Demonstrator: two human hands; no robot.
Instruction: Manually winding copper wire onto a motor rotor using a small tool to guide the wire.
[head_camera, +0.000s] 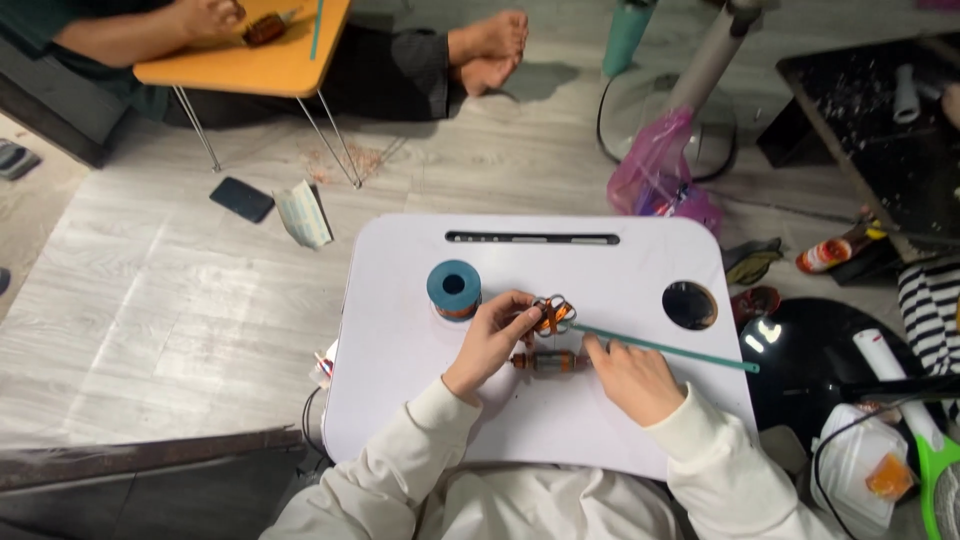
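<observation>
My left hand (492, 338) pinches a small copper-wound coil (552, 315) above the white lap surface (420, 330). My right hand (632, 376) grips a thin green rod (665, 348), tip at that coil. A second wound armature (545, 361) lies between both hands. Teal wire spool (454, 288) stands just left.

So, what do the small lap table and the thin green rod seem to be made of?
The lap table looks like smooth white plastic or laminated board, with a faint sheen and moulded cut-outs. The thin green rod, touched by the right hand, seems to be matte plastic, though this view leaves that open.
</observation>
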